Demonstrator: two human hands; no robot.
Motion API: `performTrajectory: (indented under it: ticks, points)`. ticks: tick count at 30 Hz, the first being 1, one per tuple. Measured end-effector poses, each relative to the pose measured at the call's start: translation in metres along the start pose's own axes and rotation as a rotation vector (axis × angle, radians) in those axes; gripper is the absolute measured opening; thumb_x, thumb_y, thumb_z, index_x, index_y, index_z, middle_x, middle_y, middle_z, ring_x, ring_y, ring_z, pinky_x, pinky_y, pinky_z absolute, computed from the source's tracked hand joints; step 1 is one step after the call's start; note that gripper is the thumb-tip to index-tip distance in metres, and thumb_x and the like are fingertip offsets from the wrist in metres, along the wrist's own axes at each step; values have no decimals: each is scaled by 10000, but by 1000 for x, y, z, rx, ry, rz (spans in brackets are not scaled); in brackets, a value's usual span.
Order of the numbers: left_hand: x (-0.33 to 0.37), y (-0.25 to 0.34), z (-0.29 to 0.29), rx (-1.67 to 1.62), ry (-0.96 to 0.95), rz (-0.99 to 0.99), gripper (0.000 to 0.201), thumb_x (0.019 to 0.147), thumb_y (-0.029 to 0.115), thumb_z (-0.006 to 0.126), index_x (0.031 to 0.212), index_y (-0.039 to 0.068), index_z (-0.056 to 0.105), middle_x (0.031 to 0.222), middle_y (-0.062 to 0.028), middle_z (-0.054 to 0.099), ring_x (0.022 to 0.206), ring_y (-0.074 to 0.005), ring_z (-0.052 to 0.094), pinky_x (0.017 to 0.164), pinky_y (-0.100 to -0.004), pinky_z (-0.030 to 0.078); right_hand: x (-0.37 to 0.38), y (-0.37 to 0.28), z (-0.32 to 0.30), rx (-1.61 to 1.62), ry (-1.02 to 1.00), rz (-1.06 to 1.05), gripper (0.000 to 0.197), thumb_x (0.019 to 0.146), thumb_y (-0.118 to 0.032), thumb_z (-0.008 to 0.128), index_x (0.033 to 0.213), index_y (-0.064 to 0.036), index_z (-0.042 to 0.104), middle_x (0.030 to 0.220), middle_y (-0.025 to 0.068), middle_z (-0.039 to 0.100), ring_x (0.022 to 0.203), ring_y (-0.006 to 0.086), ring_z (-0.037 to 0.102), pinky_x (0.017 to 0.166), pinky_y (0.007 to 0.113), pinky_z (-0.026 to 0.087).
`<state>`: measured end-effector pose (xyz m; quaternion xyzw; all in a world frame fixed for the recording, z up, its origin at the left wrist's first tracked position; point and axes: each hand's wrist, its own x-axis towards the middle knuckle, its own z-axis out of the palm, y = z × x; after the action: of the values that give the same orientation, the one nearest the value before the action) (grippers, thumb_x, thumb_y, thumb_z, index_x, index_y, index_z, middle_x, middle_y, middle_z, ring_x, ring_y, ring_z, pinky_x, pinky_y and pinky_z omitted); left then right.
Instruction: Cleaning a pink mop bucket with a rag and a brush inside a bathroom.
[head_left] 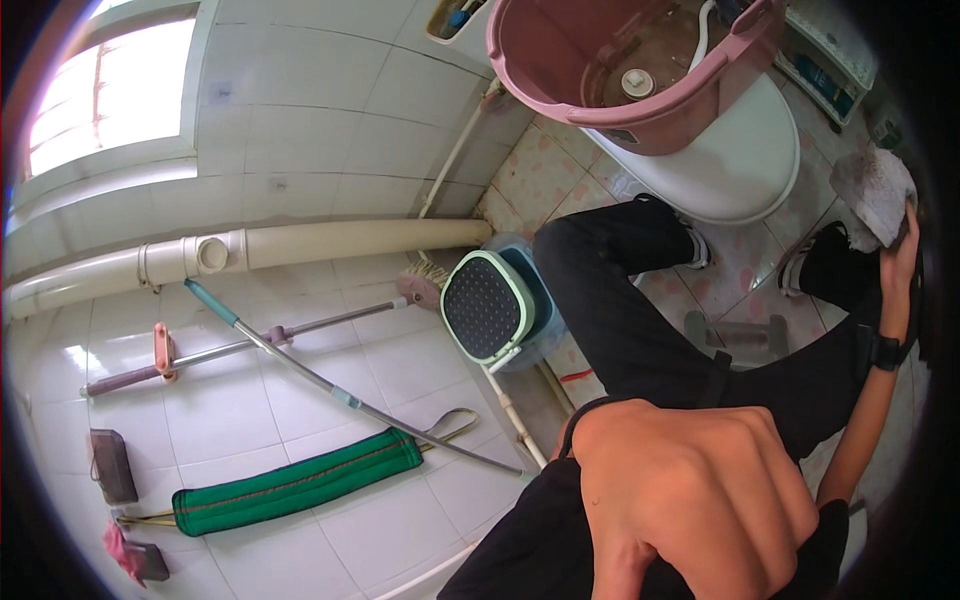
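Close in the foreground, my left hand (690, 490) is curled with its back toward me and a dark band around the wrist. Its fingertips are hidden, so anything inside it cannot be seen. At the far right, my right hand (901, 245) holds a white and grey cloth (878, 200) with dark smudges. A dark watch (885, 352) is on that wrist. The cloth hangs in the air above my foot, near the right rim of the view. Both arms reach past my bent legs in black trousers (640, 310).
A pink tub (650, 125) rests on the white toilet (745, 180) ahead. Beside my leg stands a bucket with a green-rimmed lid (488, 306). On the left tiled wall are a brush (425, 285), a pole (300, 370) and a green back-scrubbing strap (300, 482). A grey low stool (735, 338) is on the floor.
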<state>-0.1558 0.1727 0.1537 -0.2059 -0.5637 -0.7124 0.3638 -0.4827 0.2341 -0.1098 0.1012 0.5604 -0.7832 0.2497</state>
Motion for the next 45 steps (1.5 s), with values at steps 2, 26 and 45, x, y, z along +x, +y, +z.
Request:
performTrajectory:
  ticks: [2, 26, 45]
  points:
    - [2, -1, 3, -16, 10, -5, 648, 944, 617, 513, 574, 109, 356, 570, -10, 402, 484, -214, 460, 389, -317, 303, 12, 0, -13, -9, -33, -36, 512, 1030, -292, 508, 1465, -28, 446, 1510, 97, 441, 1391, 240, 421, 1159, 395, 322]
    - [-6, -7, 20, -119, 388, 92, 304, 990, 233, 606, 850, 29, 782, 825, -78, 719, 628, -103, 620, 496, -190, 431, 7, 24, 11, 107, -162, 120, 485, 957, -316, 616, 1356, -45, 564, 1340, 47, 587, 1234, 208, 547, 1056, 359, 409]
    - [-18, -22, 33, -277, 367, -34, 226, 933, 192, 655, 814, 66, 801, 810, -46, 727, 629, -101, 598, 492, -213, 414, -37, -21, 20, 103, -101, 78, 393, 991, -262, 564, 1317, -43, 571, 1293, 47, 611, 1195, 190, 573, 1037, 353, 427]
